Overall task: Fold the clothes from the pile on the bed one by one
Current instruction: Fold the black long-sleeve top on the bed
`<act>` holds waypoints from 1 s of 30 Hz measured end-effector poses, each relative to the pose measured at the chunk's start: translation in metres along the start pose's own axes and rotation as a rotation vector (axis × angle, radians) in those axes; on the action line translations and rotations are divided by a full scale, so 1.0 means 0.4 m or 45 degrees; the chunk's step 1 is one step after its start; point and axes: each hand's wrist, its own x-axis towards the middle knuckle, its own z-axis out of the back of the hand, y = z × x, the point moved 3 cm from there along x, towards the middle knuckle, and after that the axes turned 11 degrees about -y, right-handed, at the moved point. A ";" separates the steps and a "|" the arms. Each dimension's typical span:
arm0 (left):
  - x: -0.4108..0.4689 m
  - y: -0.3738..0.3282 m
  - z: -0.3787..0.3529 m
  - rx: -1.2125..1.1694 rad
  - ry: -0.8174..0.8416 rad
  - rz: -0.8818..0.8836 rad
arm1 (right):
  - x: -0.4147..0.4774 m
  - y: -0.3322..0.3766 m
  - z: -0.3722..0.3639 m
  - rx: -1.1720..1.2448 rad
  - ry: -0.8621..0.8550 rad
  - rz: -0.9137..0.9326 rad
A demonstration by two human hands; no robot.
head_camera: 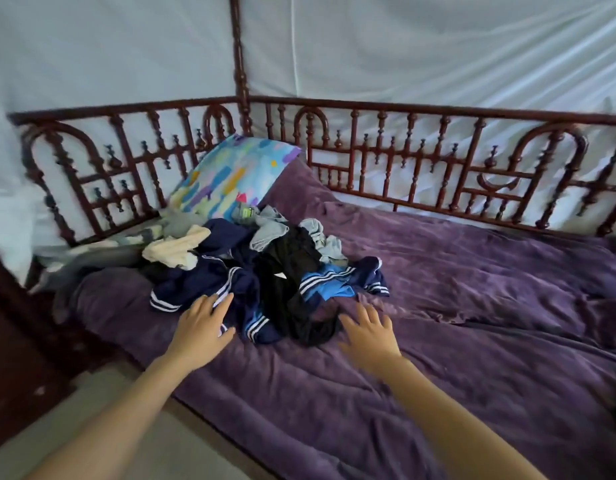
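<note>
Plush purple bedspread bears a rumpled clothes pile. Left hand, fingers spread and holding nothing, lies over a navy white-striped garment. Right hand, spread and empty, is just beside limp black fabric.

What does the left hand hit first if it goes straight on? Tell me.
The left hand, fingers straight, points at the navy white-striped garment; it would meet that first. Whether it already touches the cloth is unclear.
</note>
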 end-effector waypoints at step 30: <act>0.321 0.423 -0.240 -0.157 0.233 0.267 | 0.566 0.231 -0.243 0.058 0.244 0.014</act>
